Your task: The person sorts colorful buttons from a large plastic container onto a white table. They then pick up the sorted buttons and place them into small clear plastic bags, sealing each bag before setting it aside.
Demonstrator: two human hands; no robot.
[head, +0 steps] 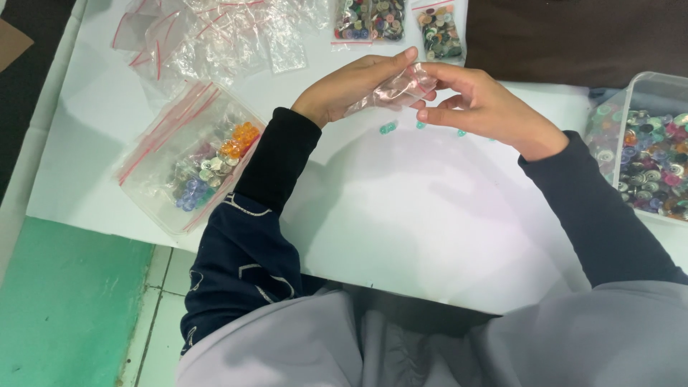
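White worktop [401, 236], one, carries everything under both hands.

Two clear plastic tubs. One tub [188, 163] sits well to the left of the left hand [351, 86], holding sorted buttons in orange, white and blue clumps plus a few red-striped bags along its rim. The other tub [640, 147] is right of the right hand [484, 107], partly cut off by the frame edge, full of mixed buttons, too many to count.

One loose heap of empty bags [215, 36], clear with red zip strips, lies beyond the left hand, up and to the left. Count not readable, they overlap.

Two filled bags of mixed buttons just beyond the hands: a wider filled bag [369, 20] and a narrower filled bag [441, 32] beside it, close but I can't tell if touching.

One small clear bag [390, 93] is held between both hands, above the worktop. Left grip: thumb and fingers pinching its left part. Right grip: fingertips pinching its right end, other fingers curled loosely.

Loose teal buttons [388, 127] on the worktop directly below the hands: four visible, one larger blob may be two together, hard to tell.
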